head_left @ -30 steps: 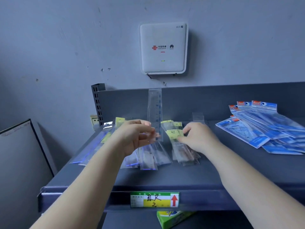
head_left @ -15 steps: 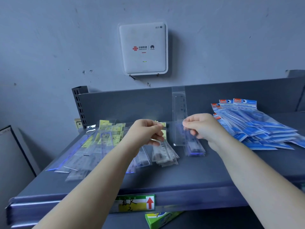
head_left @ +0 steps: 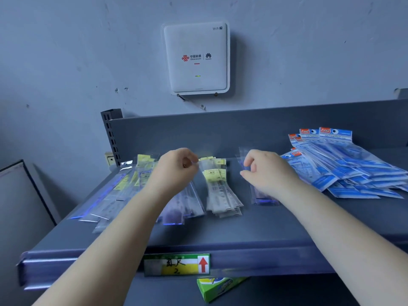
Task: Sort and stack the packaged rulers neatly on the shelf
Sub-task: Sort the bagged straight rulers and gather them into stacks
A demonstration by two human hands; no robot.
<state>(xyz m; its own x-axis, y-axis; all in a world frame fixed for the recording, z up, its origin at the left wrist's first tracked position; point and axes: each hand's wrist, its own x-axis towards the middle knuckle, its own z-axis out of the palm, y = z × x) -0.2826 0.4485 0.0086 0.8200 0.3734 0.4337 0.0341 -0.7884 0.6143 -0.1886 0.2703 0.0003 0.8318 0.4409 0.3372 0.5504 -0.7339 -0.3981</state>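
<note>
On the grey shelf (head_left: 265,230), the far-left group of clear packaged rulers (head_left: 114,195) lies fanned out and overlapping, yellow labels at the far ends, near ends pointing to the shelf's left front corner. Next to the right, the left hand (head_left: 176,171) hovers over another loose bunch of ruler packets (head_left: 187,206); its fingers are curled in, with thumb and forefinger pinched at the far top edge of a yellow-labelled packet. Just right of that hand sits a tidier stack of yellow-labelled ruler packets (head_left: 220,193), near ends roughly even. Further right, the right hand (head_left: 267,171) has its fingers curled, pinching the top of a clear ruler packet (head_left: 262,198) that lies flat on the shelf, apart from the stack. At the far right, a spread heap of blue packets (head_left: 344,166) overlaps toward the shelf's back. A price tag (head_left: 176,265) with a red arrow sits on the shelf's front edge, a green box (head_left: 218,288) below it, a white router (head_left: 196,58) on the wall above.
</note>
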